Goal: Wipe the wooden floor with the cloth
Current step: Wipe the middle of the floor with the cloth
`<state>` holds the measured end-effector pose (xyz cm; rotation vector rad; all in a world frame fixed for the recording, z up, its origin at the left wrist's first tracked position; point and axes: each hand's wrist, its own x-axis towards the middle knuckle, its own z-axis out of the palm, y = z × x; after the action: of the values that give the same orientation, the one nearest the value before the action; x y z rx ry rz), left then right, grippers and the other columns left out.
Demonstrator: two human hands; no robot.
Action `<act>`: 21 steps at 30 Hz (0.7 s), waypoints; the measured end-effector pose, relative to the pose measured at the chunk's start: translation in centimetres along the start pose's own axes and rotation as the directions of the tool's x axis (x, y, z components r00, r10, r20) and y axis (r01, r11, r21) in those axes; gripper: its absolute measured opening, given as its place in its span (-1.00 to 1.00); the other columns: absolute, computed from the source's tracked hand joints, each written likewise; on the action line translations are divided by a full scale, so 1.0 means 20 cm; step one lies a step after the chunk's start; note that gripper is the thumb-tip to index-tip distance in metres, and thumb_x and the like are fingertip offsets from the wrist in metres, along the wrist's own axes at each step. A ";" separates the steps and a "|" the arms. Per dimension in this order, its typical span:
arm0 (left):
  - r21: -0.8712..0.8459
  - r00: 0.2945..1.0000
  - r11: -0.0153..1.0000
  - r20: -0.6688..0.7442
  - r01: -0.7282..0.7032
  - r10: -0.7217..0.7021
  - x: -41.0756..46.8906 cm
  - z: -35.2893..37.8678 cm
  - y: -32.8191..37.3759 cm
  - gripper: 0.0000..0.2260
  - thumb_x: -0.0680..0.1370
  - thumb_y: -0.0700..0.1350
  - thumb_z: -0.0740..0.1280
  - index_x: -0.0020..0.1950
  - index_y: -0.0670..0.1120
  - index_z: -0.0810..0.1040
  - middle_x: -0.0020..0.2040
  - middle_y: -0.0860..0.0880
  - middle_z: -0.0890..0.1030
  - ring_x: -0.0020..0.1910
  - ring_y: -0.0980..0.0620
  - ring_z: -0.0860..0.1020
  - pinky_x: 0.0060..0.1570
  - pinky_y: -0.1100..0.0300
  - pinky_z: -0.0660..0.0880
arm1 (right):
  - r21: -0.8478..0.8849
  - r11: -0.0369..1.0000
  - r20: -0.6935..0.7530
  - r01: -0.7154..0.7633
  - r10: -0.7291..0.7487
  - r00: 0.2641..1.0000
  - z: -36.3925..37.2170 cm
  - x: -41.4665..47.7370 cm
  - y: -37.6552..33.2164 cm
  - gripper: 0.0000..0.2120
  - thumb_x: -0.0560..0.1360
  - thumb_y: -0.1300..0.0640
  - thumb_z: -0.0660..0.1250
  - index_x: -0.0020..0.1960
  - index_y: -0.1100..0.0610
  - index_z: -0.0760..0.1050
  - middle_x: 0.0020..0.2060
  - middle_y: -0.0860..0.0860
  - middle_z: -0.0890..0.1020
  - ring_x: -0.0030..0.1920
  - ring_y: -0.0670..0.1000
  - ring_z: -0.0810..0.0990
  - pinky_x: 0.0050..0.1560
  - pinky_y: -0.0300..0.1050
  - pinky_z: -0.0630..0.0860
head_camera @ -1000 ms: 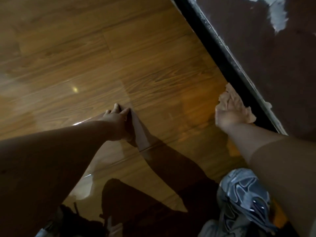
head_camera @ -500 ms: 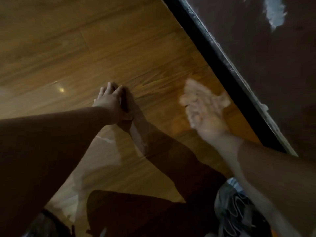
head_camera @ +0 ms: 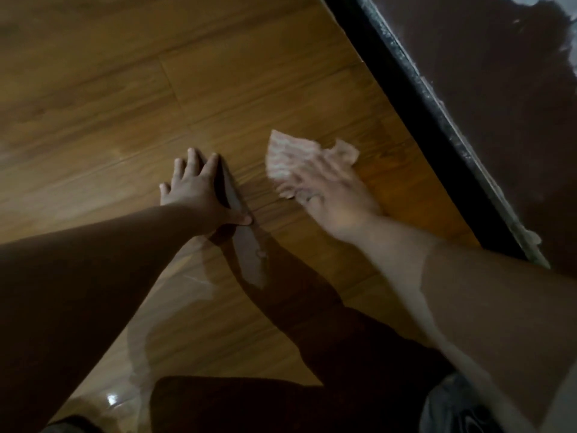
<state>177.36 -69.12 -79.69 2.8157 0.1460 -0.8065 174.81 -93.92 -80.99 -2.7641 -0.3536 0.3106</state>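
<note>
A pale pinkish cloth lies flat on the glossy wooden floor. My right hand lies on top of it with fingers spread and straight, pressing it down; the hand is motion-blurred. A ring shows on one finger. My left hand rests flat on the floor just left of the cloth, fingers straight and slightly spread, bearing weight. A small gap of bare wood separates the two hands.
A black skirting strip runs diagonally along the floor's right edge, with a dark brown wall behind it showing a chipped white patch. A grey patterned garment is at the bottom right. Dark arm shadows cross the near floor.
My right hand has slid the cloth leftward, away from the skirting and toward the left hand. My left hand has stayed planted on the floor.
</note>
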 end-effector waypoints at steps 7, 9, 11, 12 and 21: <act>-0.041 1.000 0.999 -0.001 -0.030 0.030 -0.01 0.00 0.01 0.28 0.05 0.38 0.52 0.55 0.17 -0.18 0.57 0.05 -0.26 0.54 -0.08 -0.25 0.42 -0.27 -0.12 | 0.054 0.828 -0.093 -0.558 0.561 0.823 -0.18 0.02 0.34 -0.46 0.65 0.03 0.00 0.60 0.02 -0.04 0.58 0.05 -0.01 0.56 0.09 -0.09 0.53 0.03 -0.11; -0.032 1.000 0.999 -0.006 -0.021 0.021 -0.01 -0.01 -0.03 0.28 0.05 0.41 0.50 0.55 0.17 -0.19 0.57 0.04 -0.26 0.54 -0.07 -0.26 0.42 -0.26 -0.16 | 0.011 0.812 -0.078 -0.584 0.583 0.809 -0.10 0.14 0.13 -0.47 0.65 0.00 -0.02 0.59 -0.05 -0.05 0.58 0.03 -0.03 0.56 0.08 -0.12 0.53 0.05 -0.15; 0.017 1.000 1.000 -0.018 -0.024 0.024 -0.01 0.00 -0.04 0.28 0.05 0.47 0.46 0.55 0.16 -0.21 0.57 0.02 -0.27 0.53 -0.07 -0.27 0.42 -0.25 -0.21 | -0.034 0.898 -0.044 -0.438 0.437 0.898 -0.02 0.26 -0.09 -0.50 0.65 -0.05 -0.03 0.57 -0.15 -0.01 0.58 -0.02 -0.01 0.56 0.06 -0.11 0.52 0.07 -0.12; 0.040 1.000 0.999 -0.013 -0.022 0.023 -0.02 0.00 -0.04 0.29 0.04 0.49 0.44 0.55 0.15 -0.23 0.57 0.01 -0.28 0.53 -0.07 -0.28 0.42 -0.24 -0.22 | -0.050 0.953 0.022 -0.299 0.301 0.953 0.01 0.29 -0.18 -0.51 0.65 -0.06 -0.03 0.56 -0.17 0.01 0.58 -0.05 -0.02 0.56 0.03 -0.12 0.52 0.08 -0.12; 0.042 0.996 0.998 0.079 -0.037 0.034 0.03 -0.04 -0.01 0.38 0.02 0.42 0.51 0.54 0.07 -0.33 0.52 -0.05 -0.40 0.51 -0.14 -0.34 0.44 -0.21 -0.13 | -0.049 0.955 0.019 -0.294 0.295 0.955 -0.20 0.42 0.22 -0.35 0.50 -0.08 -0.07 0.58 0.02 0.05 0.58 0.04 0.05 0.56 0.08 -0.04 0.53 0.05 -0.06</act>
<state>178.31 -68.63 -79.36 2.8136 0.0668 -0.9211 184.67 -96.91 -80.25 -2.8582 0.0502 0.4159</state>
